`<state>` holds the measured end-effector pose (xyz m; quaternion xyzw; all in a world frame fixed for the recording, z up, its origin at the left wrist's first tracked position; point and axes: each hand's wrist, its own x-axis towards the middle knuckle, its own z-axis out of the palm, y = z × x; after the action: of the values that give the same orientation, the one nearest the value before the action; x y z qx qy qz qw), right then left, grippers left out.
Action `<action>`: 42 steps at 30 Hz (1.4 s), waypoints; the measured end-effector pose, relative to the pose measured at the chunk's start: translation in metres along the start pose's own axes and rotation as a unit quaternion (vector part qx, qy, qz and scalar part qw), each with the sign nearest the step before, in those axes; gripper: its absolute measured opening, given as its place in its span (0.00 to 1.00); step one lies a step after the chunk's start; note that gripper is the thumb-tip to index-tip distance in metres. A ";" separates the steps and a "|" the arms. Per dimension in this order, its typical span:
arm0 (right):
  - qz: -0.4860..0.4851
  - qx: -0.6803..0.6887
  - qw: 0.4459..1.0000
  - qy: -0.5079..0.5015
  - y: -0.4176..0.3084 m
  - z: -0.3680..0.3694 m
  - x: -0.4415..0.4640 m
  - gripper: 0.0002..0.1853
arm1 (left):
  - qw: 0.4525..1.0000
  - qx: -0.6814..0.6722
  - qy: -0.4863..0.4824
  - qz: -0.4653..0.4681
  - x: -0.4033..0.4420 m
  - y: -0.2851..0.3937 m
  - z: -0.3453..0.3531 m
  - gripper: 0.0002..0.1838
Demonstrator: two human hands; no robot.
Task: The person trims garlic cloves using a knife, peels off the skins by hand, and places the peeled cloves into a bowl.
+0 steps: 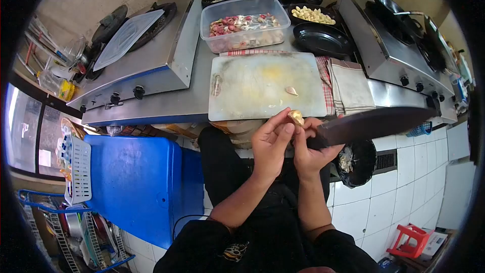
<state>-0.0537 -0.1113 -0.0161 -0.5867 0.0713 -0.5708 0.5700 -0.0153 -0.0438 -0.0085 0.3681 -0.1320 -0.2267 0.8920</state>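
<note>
Between the fingertips of my left hand point(270, 146) is a garlic clove point(296, 117) with some papery skin on it. My right hand point(312, 149) touches the same clove with thumb and fingertip, while its other fingers are wrapped round a large dark cleaver point(376, 125) whose blade points to the right. Both hands are just in front of a white cutting board point(242, 91). One unpeeled clove point(291, 90) lies on the board, with small bits near its front edge.
Behind the board stand a clear plastic tub point(245, 25) of shallots and garlic, a dish of peeled cloves point(313, 15) and an empty black dish point(322, 39). Stoves point(146, 73) flank the counter. A lined bin point(361, 164) is below right, a blue box point(131, 182) at left.
</note>
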 end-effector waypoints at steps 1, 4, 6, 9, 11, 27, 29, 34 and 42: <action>-0.018 -0.010 1.000 -0.016 0.001 -0.001 0.003 0.37 | 1.000 0.000 0.000 0.000 0.001 0.002 0.003 0.19; -0.016 -0.075 0.997 -0.007 0.005 -0.006 0.003 0.33 | 0.998 0.049 0.010 0.032 0.003 0.005 0.010 0.22; -0.023 -0.120 0.992 -0.010 0.007 -0.006 0.003 0.34 | 0.998 0.065 0.024 0.002 0.004 0.003 0.010 0.22; -0.025 -0.084 0.996 -0.013 0.004 -0.001 0.004 0.34 | 0.994 0.098 0.038 -0.001 0.006 0.002 0.008 0.21; 0.008 -0.062 0.998 0.018 0.001 0.001 0.005 0.33 | 0.995 0.095 0.028 0.008 0.006 0.000 0.005 0.22; 0.144 0.016 0.989 0.014 -0.005 -0.012 0.013 0.28 | 0.984 0.155 -0.072 0.042 0.006 0.011 0.007 0.20; 0.123 0.010 0.992 0.014 -0.002 -0.014 0.013 0.28 | 0.983 0.162 -0.077 0.042 0.007 0.011 0.005 0.20; 0.118 0.018 0.993 0.022 -0.007 -0.011 0.015 0.29 | 0.981 0.170 -0.090 0.031 0.007 0.014 0.005 0.19; 0.200 0.047 0.979 0.020 -0.017 -0.011 0.016 0.30 | 0.983 0.170 -0.060 0.036 0.006 0.010 0.002 0.16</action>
<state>-0.0664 -0.1240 0.0033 -0.5212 0.1716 -0.4601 0.6980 -0.0078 -0.0412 0.0004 0.4947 -0.2353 -0.1904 0.8147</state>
